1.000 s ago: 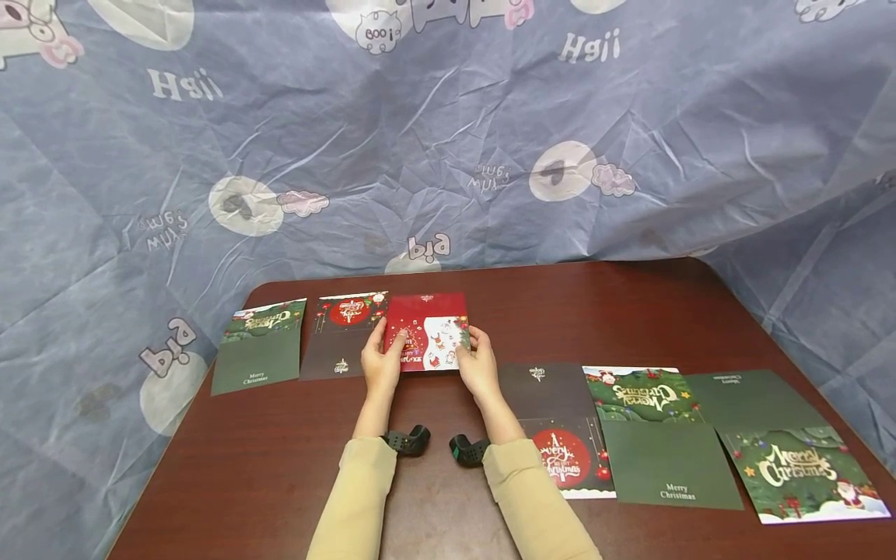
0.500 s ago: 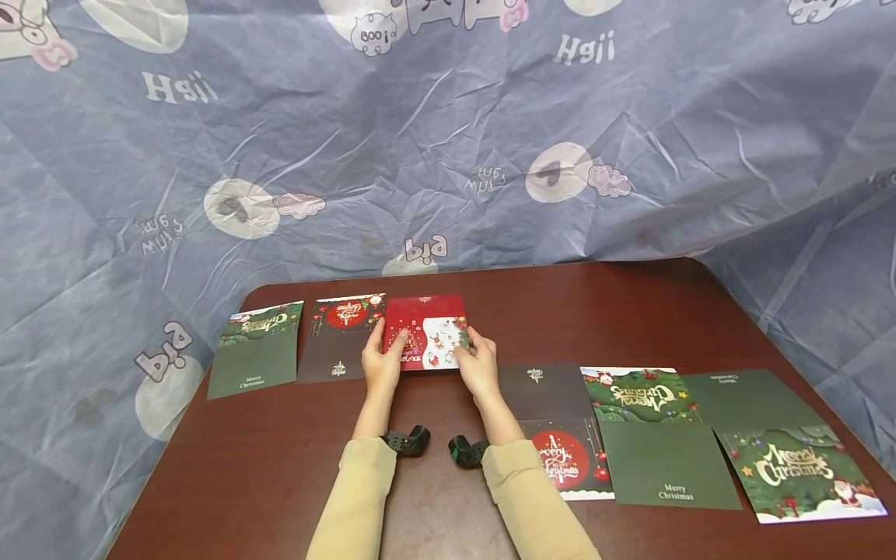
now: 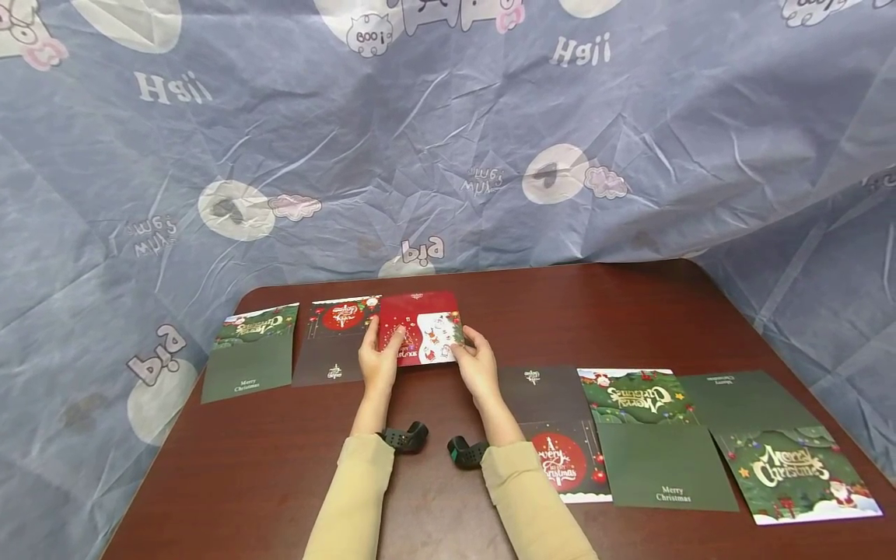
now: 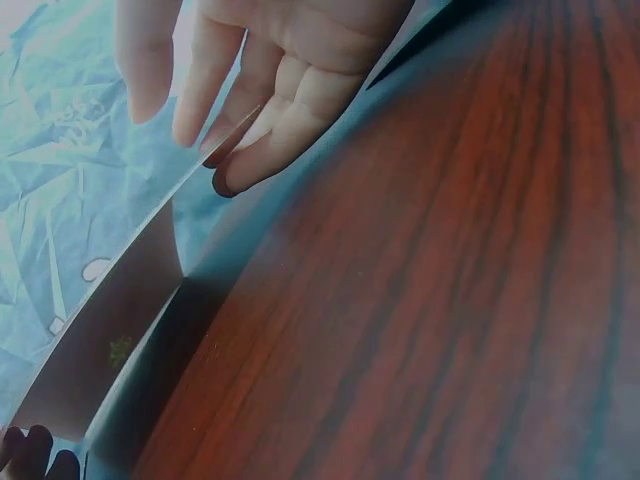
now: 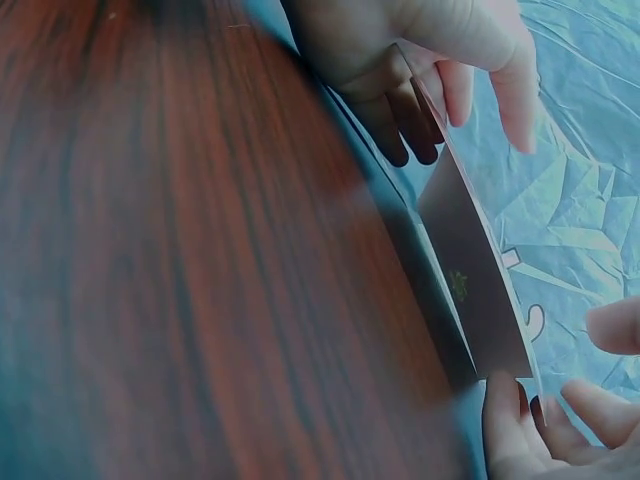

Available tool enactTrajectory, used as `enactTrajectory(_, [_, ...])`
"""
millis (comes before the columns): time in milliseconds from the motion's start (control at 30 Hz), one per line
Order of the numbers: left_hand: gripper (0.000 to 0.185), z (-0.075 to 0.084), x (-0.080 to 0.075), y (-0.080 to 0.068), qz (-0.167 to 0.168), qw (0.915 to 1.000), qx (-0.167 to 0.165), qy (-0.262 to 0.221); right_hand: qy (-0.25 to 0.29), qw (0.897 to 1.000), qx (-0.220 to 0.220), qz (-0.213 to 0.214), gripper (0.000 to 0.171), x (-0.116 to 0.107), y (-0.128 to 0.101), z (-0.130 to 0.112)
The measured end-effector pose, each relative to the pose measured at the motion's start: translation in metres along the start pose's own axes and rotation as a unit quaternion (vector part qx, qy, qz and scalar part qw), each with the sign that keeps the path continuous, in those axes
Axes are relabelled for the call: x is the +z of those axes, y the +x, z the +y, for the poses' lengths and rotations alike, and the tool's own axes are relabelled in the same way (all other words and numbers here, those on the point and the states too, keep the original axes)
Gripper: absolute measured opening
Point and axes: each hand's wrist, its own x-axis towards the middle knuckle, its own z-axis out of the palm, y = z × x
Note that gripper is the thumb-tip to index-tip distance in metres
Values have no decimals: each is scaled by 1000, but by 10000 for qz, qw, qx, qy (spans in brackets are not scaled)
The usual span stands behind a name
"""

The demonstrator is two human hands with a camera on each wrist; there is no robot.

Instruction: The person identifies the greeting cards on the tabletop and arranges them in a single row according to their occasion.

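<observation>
A red folded Christmas card [image 3: 420,305], with a white panel of small figures along its near half, is held between both hands near the far side of the table. My left hand [image 3: 379,364] grips its left side, thumb on top. On the opposite side my right hand [image 3: 477,367] pinches the card near its right edge. Seen edge-on in the left wrist view, the card [image 4: 125,325] shows a plain side with a small gold print, its edge at the left fingers. In the right wrist view the card's plain side [image 5: 470,290] stands over the table's far edge.
Left of the hands lie a green card [image 3: 252,358] and a dark card [image 3: 322,358] with a red circle. To the right are a second dark card [image 3: 542,397] and two green cards [image 3: 665,459] [image 3: 798,467]. A blue printed cloth [image 3: 392,155] hangs behind the wooden table [image 3: 560,311].
Both hands keep holding the red card, which has shifted slightly away and tilted a little, its right side higher. The whole head view has drifted slightly. The other cards stay put.
</observation>
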Motion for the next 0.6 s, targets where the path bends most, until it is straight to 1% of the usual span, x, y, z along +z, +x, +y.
enactTrajectory(167, [66,0,-1,3,-240,9997,7,32,139,9999,-1,-24,51,1,0,1])
enactTrajectory(267, [64,1,-2,5,-412,9990,16,-186,186,9998,-9,-37,50,1,0,1])
enactTrajectory(333, [63,3,-3,6,-460,9983,10,-363,239,9997,-10,-25,51,1,0,1])
enactTrajectory(433, [61,4,-4,6,-369,9978,-10,-543,299,9995,-21,-25,50,0,0,0])
enactTrajectory(600, [59,5,-6,6,27,9972,103,-740,227,9997,21,-47,50,-4,-1,0])
